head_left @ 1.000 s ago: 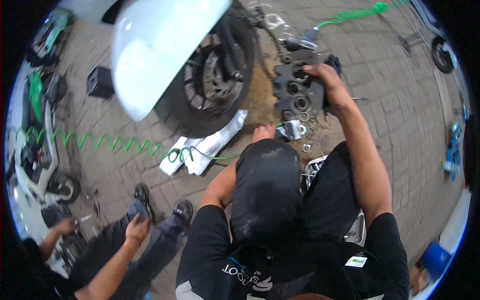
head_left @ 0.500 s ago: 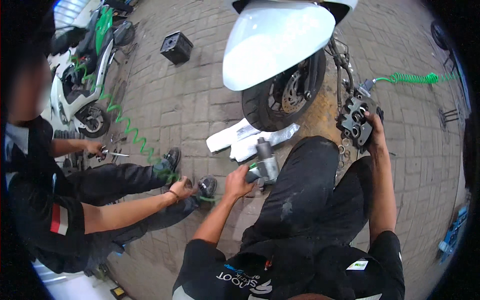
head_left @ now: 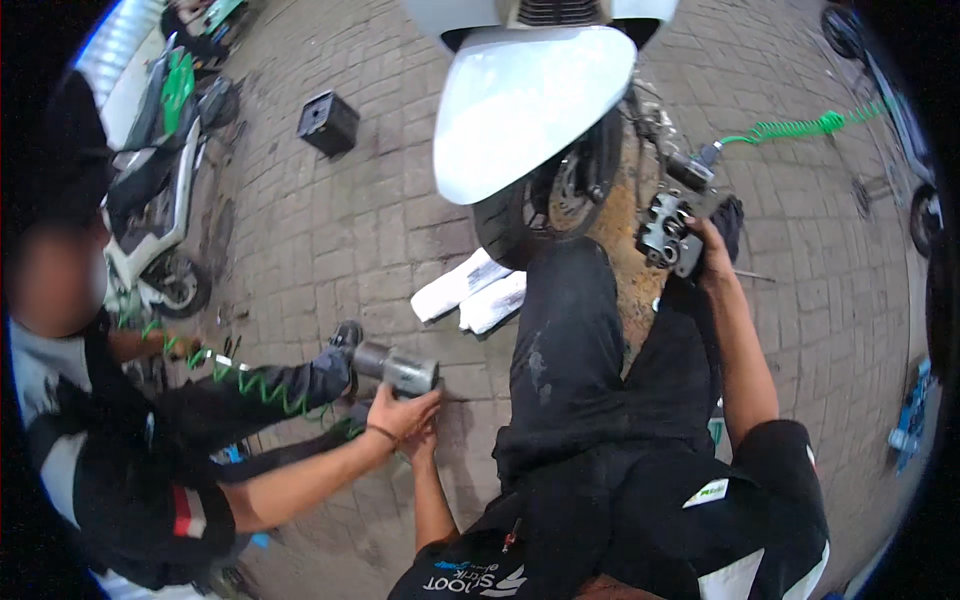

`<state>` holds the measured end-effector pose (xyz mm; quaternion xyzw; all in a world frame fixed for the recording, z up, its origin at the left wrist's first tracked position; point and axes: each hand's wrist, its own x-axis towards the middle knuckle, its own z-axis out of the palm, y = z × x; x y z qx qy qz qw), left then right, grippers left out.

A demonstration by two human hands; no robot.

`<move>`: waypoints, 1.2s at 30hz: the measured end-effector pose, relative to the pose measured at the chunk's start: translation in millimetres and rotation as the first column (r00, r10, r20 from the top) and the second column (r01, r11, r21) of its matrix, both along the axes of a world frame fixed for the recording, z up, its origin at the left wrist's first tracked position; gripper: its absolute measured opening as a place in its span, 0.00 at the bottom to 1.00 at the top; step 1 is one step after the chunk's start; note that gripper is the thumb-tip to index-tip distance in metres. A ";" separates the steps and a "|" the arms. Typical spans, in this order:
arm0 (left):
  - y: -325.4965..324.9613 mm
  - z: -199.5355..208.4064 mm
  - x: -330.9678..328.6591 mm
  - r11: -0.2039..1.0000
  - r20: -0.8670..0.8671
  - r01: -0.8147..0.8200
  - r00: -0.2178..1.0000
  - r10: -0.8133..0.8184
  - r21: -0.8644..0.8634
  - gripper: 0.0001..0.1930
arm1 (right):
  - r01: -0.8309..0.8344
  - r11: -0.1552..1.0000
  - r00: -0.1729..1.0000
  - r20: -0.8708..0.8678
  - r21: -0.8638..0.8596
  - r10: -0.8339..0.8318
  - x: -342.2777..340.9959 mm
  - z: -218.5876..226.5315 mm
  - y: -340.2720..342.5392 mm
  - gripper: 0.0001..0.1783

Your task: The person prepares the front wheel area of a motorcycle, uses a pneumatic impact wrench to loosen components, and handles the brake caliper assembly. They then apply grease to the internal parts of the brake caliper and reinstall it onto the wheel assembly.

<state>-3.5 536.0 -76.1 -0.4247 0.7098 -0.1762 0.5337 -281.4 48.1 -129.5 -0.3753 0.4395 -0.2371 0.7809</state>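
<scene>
My right hand (head_left: 712, 250) is closed on a metal brake caliper (head_left: 664, 230) with round bores, held above my right knee beside the front wheel. At my lower left, my left hand (head_left: 424, 442) is up against a co-worker's hand (head_left: 398, 412) at the handle of a grey impact wrench (head_left: 408, 372). The co-worker's fingers are under the wrench body. My left fingers are mostly hidden behind that hand, so their grip does not show. The wrench's nose points left, toward the co-worker's shoe.
Ahead stands a scooter with a white fender (head_left: 530, 110) and black tyre (head_left: 500, 225). White wrapped bundles (head_left: 462, 288) lie by it. An air tool (head_left: 690, 172) on a green coiled hose (head_left: 780, 131) lies right. A black box (head_left: 328, 122) and parked scooter (head_left: 150, 220) are farther left.
The impact wrench has moved left from beside my knee and turned, and the co-worker's hand has come onto it. The brake caliper has tilted in my right hand. My view has shifted.
</scene>
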 end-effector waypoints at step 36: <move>-337.1 -16.4 -82.0 0.714 0.546 0.137 -0.745 -0.383 0.687 0.38 | -0.003 0.998 0.984 0.176 0.060 -0.007 45.4 9.9 36.2 0.18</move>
